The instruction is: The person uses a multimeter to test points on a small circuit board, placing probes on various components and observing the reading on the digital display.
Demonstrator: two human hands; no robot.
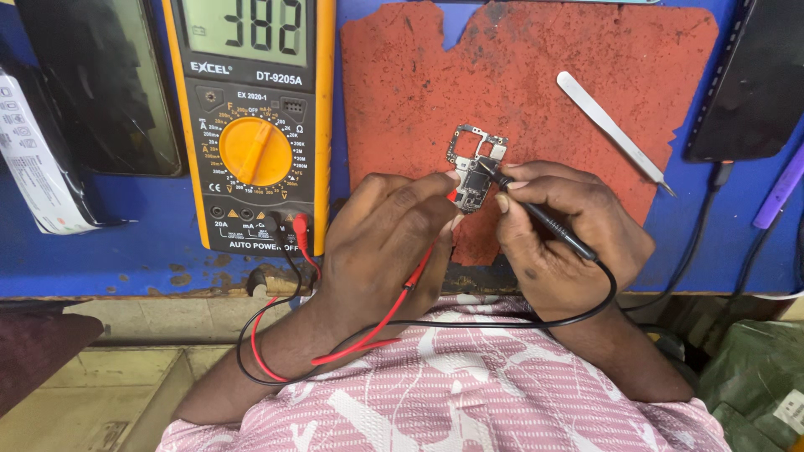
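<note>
A small phone circuit board (476,161) lies on a worn red mat (536,92). My left hand (381,243) grips a red test probe (453,196) whose tip touches the board's left side. In my right hand (569,238) is a black test probe (548,222), its tip pressed on the board's middle. Red and black leads run from both probes back to a yellow digital multimeter (251,125) that stands to the left with its display lit.
Metal tweezers (611,125) lie on the mat's right part. Dark phones rest at the far left (100,84) and far right (758,84). A purple tool (779,192) sits at the right edge. The blue bench edge (126,280) runs under my wrists.
</note>
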